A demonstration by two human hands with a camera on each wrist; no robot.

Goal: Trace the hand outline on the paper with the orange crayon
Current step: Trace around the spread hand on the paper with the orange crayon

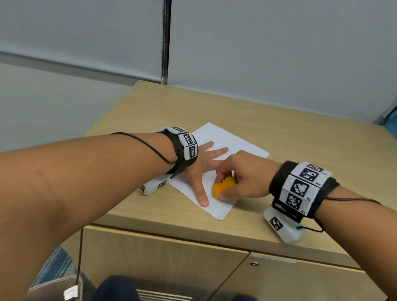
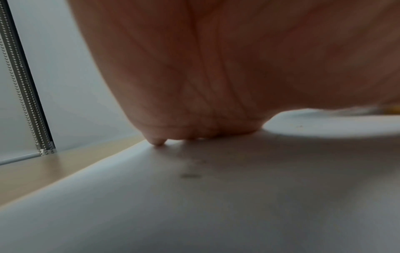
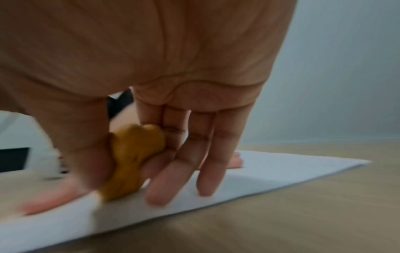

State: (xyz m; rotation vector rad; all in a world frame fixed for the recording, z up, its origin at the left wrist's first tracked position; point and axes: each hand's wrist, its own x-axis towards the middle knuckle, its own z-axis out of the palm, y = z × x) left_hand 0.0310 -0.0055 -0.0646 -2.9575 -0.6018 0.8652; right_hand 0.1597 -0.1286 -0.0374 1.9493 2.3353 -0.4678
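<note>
Here the right hand [image 1: 241, 177] grips the unlabelled orange crayon [image 1: 223, 187]; left hand [image 1: 201, 169] splayed flat on paper [image 1: 230, 137].

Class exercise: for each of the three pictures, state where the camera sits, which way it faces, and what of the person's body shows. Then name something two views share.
Head: worn on the head, looking forward and down at the left hand, right hand and both forearms.
Left wrist: under the left wrist, facing along the palm pressed onto the paper.
Right wrist: under the right wrist, facing the fingers pinching the orange crayon.
Shared: head and right-wrist views both show crayon and paper.
</note>
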